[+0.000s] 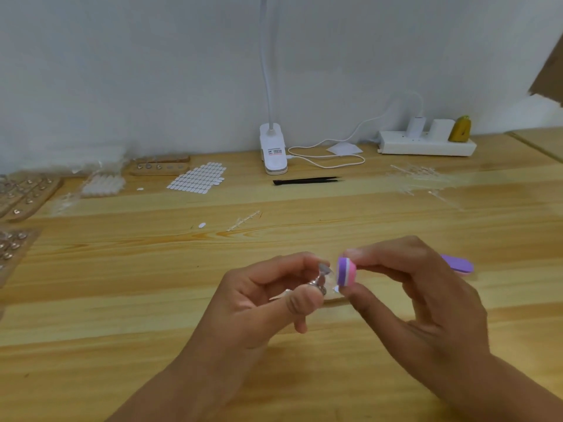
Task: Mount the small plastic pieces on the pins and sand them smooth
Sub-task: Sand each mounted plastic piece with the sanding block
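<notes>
My left hand (268,296) pinches a small metal pin (320,284) between thumb and fingers, with a clear plastic piece (324,269) mounted on its top. My right hand (417,290) grips a purple, white and pink sanding block (345,272) between thumb and forefinger. The block's purple face stands right beside the plastic piece; whether they touch I cannot tell. Both hands hover over the front middle of the wooden table (152,330).
A purple file (458,264) lies behind my right hand. Black tweezers (307,180), a clip lamp base (273,149), a power strip (426,143), a sheet of white ovals (198,178) and wooden pin holders (27,193) sit farther back and left. Loose clear sprues (243,221) lie mid-table.
</notes>
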The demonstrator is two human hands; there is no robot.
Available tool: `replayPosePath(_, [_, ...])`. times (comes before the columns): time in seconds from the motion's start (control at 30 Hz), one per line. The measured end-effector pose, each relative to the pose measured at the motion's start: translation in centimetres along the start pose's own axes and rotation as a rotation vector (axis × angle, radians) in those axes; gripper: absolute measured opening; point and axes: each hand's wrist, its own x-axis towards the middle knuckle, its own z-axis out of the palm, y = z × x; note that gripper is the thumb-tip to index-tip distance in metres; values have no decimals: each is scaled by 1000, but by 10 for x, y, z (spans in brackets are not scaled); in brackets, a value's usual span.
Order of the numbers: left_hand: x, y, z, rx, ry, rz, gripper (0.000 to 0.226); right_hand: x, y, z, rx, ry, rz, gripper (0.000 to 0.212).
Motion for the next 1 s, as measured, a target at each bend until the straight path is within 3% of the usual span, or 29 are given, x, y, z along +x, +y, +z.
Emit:
replayPosePath(0.07, [1, -3, 0, -96, -28, -48, 45, -1, -1, 3, -91, -5, -67, 27])
replayPosePath(0.2, [1, -5, 0, -230, -50, -123, 46, -1, 5, 1, -103, -1, 3, 28])
replayPosePath(0.33, [1, -7, 0, -269, -91, -147, 42, -2, 1, 6, -127, 22, -129, 35])
replayPosePath(0.47, [4, -6, -4, -263, -79, -192, 46, -1, 8, 4, -169, 0, -42, 26])
replayPosePath(0.6, [3, -5, -3, -230, -120, -152, 39, -2, 3, 7, -165, 33, -167, 29])
replayPosePath(0.73, [3, -4, -5, -229, -93, -161, 43, 0, 7, 6, -160, 12, -76, 26])
replayPosePath(0.8, [3, -3, -5, -220, -96, -161, 44, -1, 3, 6, -119, 41, -101, 29])
replayPosePath(0.9, [3, -5, -4, -245, -131, -171, 40, -2, 2, 9, -146, -57, -137, 25])
replayPosePath(1.0, [4, -5, -5, -300, -117, -193, 40, 0, 8, 7, -165, -67, -38, 20])
